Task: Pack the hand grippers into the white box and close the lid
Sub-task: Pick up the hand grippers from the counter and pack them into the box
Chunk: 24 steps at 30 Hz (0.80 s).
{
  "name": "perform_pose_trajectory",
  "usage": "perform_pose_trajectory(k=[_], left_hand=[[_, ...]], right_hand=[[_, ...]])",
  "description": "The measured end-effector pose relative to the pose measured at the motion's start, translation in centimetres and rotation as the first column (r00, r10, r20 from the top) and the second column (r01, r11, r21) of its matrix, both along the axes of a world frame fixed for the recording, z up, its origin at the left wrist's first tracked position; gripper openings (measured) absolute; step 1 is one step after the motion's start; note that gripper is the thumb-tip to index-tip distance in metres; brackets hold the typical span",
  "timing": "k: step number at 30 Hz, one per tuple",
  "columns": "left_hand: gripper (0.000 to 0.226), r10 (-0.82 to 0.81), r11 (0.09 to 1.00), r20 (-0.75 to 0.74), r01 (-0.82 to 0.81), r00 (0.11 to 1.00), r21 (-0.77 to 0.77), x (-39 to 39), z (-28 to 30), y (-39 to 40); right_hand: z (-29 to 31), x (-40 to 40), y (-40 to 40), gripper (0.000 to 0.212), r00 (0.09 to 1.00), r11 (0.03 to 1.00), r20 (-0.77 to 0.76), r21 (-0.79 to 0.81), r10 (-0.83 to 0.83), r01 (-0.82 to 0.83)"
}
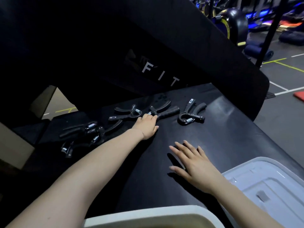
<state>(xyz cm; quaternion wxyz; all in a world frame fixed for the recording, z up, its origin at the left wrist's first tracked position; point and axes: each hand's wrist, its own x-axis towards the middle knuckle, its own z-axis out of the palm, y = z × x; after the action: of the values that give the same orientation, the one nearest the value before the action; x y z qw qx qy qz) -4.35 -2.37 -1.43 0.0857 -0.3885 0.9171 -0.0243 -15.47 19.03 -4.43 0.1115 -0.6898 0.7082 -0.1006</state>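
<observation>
Several black hand grippers with silver springs lie on a black padded bench. My left hand reaches far forward, its fingertips closed on the hinge of the middle hand gripper. Another hand gripper lies apart to the right, one just to the left, and a cluster of grippers sits further left. My right hand rests flat on the bench, fingers spread, holding nothing. The white box's rim shows at the bottom edge. Its white lid lies at the lower right.
A tall black pad with white lettering rises behind the bench. Gym equipment and a floor with marked lines lie at the upper right. A beige cardboard piece stands at the left edge.
</observation>
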Motion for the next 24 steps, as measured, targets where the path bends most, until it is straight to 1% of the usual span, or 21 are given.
perform_pose_trajectory(k=[2, 4, 6, 8, 11, 12, 14, 16, 17, 18, 19, 20, 21, 22, 24], left_hand=[[0.052, -0.012, 0.994, -0.011, 0.011, 1.0, -0.107, -0.3, -0.4, 0.3], [0.046, -0.041, 0.985, -0.06, 0.03, 0.997, -0.167, -0.4, -0.9, 0.8], [0.043, -0.083, 0.979, -0.104, 0.061, 0.991, -0.196, -0.3, -1.1, 1.5], [0.042, -0.123, 0.975, -0.11, 0.1, 0.986, -0.197, 0.1, -1.0, 2.3], [0.044, -0.165, 0.979, -0.115, 0.15, 0.98, -0.135, 0.8, -0.4, 3.5], [0.045, -0.174, 0.982, -0.149, 0.16, 0.973, -0.101, 1.1, 0.1, 3.9], [0.043, -0.134, 0.989, -0.304, 0.148, 0.943, 0.025, 1.8, 1.4, 5.0], [0.039, -0.016, 0.973, -0.482, 0.125, 0.876, 0.195, 2.7, 3.4, 6.1], [0.037, 0.071, 0.948, -0.554, 0.117, 0.829, 0.297, 3.2, 4.4, 6.7], [0.034, 0.18, 0.898, -0.61, 0.125, 0.771, 0.422, 3.7, 5.4, 7.5], [0.033, 0.303, 0.816, -0.641, 0.155, 0.706, 0.557, 4.1, 6.4, 8.4], [0.032, 0.416, 0.718, -0.641, 0.2, 0.645, 0.667, 4.6, 7.3, 9.3], [0.031, 0.499, 0.629, -0.622, 0.241, 0.603, 0.739, 5.2, 8.1, 10.2], [0.031, 0.542, 0.564, -0.603, 0.279, 0.585, 0.778, 5.8, 9.0, 11.1], [0.03, 0.54, 0.486, -0.591, 0.351, 0.6, 0.8, 7.1, 10.9, 12.9]], right_hand=[[0.0, 0.2, 0.3, 0.104, 0.999, 1.0, 0.042, 0.005, 0.006, -0.007], [0.1, 0.3, 0.5, 0.097, 0.996, 1.0, 0.089, 0.004, 0.001, -0.001], [0.6, 0.4, 0.5, 0.091, 0.992, 1.0, 0.129, 0.009, -0.011, 0.01], [1.2, 0.4, 0.6, 0.09, 0.989, 1.0, 0.147, 0.009, -0.02, 0.019], [2.0, 0.2, 0.8, 0.102, 0.985, 0.999, 0.166, -0.018, -0.038, 0.041], [2.2, 0.1, 0.9, 0.106, 0.984, 0.998, 0.171, -0.025, -0.049, 0.054], [2.6, -0.1, 1.1, 0.111, 0.984, 0.996, 0.164, -0.037, -0.068, 0.075], [3.3, -0.2, 1.4, 0.11, 0.981, 0.994, 0.176, -0.053, -0.081, 0.092], [3.6, -0.3, 1.6, 0.103, 0.978, 0.993, 0.189, -0.057, -0.088, 0.1], [3.9, -0.4, 1.8, 0.092, 0.977, 0.993, 0.195, -0.063, -0.09, 0.104], [4.4, -0.4, 2.1, 0.083, 0.978, 0.991, 0.191, -0.077, -0.089, 0.106], [4.9, -0.4, 2.5, 0.079, 0.978, 0.988, 0.188, -0.108, -0.086, 0.107], [5.4, -0.3, 2.8, 0.079, 0.978, 0.983, 0.189, -0.148, -0.083, 0.112], [6.0, -0.2, 3.2, 0.081, 0.978, 0.973, 0.195, -0.198, -0.078, 0.117], [7.4, 0.1, 3.8, 0.081, 0.977, 0.946, 0.203, -0.303, -0.056, 0.117]])
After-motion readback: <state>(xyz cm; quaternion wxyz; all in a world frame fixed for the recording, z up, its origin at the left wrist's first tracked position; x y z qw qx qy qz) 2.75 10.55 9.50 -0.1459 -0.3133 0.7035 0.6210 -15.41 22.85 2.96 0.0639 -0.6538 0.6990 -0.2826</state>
